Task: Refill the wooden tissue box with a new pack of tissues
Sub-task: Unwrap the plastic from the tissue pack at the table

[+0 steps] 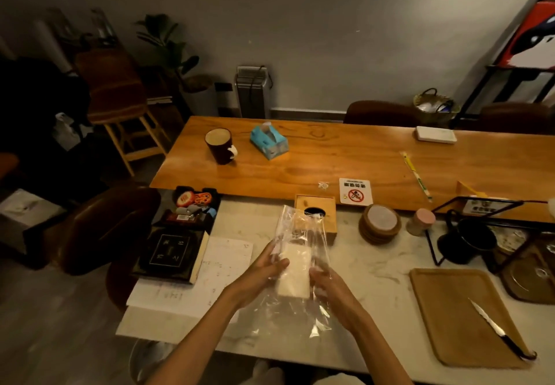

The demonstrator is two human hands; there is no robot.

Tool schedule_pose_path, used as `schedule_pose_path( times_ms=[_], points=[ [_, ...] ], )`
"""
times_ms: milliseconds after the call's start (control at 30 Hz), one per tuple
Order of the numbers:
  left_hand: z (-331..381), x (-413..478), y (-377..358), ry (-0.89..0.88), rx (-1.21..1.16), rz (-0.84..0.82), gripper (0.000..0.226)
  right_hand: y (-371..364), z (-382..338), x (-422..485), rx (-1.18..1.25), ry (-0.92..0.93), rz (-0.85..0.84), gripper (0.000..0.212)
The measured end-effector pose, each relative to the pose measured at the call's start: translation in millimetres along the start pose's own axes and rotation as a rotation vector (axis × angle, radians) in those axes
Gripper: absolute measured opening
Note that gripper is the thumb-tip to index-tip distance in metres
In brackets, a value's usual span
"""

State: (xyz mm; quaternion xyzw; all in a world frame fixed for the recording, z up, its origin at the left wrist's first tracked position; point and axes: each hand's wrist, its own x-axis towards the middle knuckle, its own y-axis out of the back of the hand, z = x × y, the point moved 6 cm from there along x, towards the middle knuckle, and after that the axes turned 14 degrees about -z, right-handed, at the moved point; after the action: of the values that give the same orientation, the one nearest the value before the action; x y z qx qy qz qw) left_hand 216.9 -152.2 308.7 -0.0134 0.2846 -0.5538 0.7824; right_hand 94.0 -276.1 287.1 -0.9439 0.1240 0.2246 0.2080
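Note:
A white stack of tissues (pixel 295 273) sits inside a clear plastic wrapper (pixel 300 234) that I hold above the marble counter. My left hand (pixel 264 270) grips the left side of the pack through the plastic. On the right side, my right hand (pixel 329 287) holds the pack and wrapper. The open end of the wrapper rises away from me and partly covers the wooden tissue box (pixel 318 213), which stands just behind it with a dark oval slot on top.
A black book (pixel 171 254) and papers lie to the left. Stacked wooden coasters (pixel 380 224) and a small jar (pixel 420 221) stand right of the box. A wooden tray (pixel 450 309) with a knife (pixel 495 329) lies at right. A mug (pixel 219 145) and blue tissue pack (pixel 269 141) sit on the far table.

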Motion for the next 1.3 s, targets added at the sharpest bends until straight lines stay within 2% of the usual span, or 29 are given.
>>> schedule_pose_path(
  times_ms=[67, 167, 267, 333, 400, 467, 533, 567, 600, 667, 767, 833, 900, 967, 1033, 1067, 1167, 1200, 1233, 1300],
  points=[
    [8, -7, 18, -0.018, 0.075, 0.023, 0.075, -5, 0, 11, -0.092, 0.014, 0.065, 0.058],
    [27, -19, 33, -0.051, 0.173, 0.004, 0.070, -12, -4, 19, -0.248, 0.043, 0.232, 0.060],
    [43, -27, 43, -0.043, 0.297, 0.012, 0.045, -23, -19, 13, -0.488, 0.112, 0.468, 0.055],
    [50, -30, 47, -0.031, 0.375, 0.025, 0.027, -36, -34, 4, -0.564, 0.180, 0.549, 0.045],
    [54, -31, 46, -0.007, 0.427, 0.041, 0.019, -56, -51, 4, -0.532, 0.240, 0.459, 0.032],
    [61, -34, 37, 0.002, 0.404, 0.086, 0.019, -84, -66, 12, -0.432, 0.207, 0.223, 0.022],
    [59, -36, 23, 0.048, 0.293, 0.077, 0.030, -108, -77, 21, -0.489, 0.148, 0.015, 0.022],
    [54, -36, 18, 0.070, 0.187, 0.055, 0.044, -116, -81, 23, -0.583, 0.132, -0.045, 0.031],
    [50, -36, 15, 0.080, 0.049, 0.044, 0.055, -118, -82, 27, -0.662, 0.112, -0.084, 0.045],
    [44, -39, 13, 0.082, -0.219, 0.036, 0.059, -113, -81, 32, -0.762, 0.045, -0.119, 0.062],
    [34, -44, 17, 0.078, -0.474, 0.044, 0.053, -99, -81, 36, -0.942, -0.045, -0.160, 0.053],
    [32, -45, 16, 0.086, -0.499, 0.007, 0.047, -93, -91, 35, -1.008, -0.046, -0.181, 0.044],
    [36, -45, 12, 0.145, -0.231, -0.010, 0.050, -82, -103, 34, -1.016, -0.069, -0.211, 0.039],
    [46, -46, 19, 0.207, 0.379, 0.165, 0.060, -64, -114, 36, -1.078, -0.112, -0.217, 0.037],
    [78, -49, 18, 0.058, 0.972, 0.401, 0.074, -50, -126, 35, -1.187, -0.164, -0.246, 0.037],
    [96, -50, 8, -0.066, 1.190, 0.447, 0.084, -47, -131, 32, -1.240, -0.189, -0.292, 0.037],
    [132, -30, -18, -0.342, 1.729, 0.365, 0.097, -51, -153, 21, -1.332, -0.223, -0.405, 0.039],
    [139, -19, -25, -0.398, 1.849, 0.289, 0.089, -51, -160, 19, -1.361, -0.220, -0.417, 0.040],
    [147, -9, -32, -0.421, 1.908, 0.199, 0.072, -50, -166, 17, -1.394, -0.220, -0.414, 0.040],
    [164, 5, -36, -0.312, 1.869, 0.082, 0.033, -43, -180, 14, -1.468, -0.201, -0.351, 0.037]
  ],
)
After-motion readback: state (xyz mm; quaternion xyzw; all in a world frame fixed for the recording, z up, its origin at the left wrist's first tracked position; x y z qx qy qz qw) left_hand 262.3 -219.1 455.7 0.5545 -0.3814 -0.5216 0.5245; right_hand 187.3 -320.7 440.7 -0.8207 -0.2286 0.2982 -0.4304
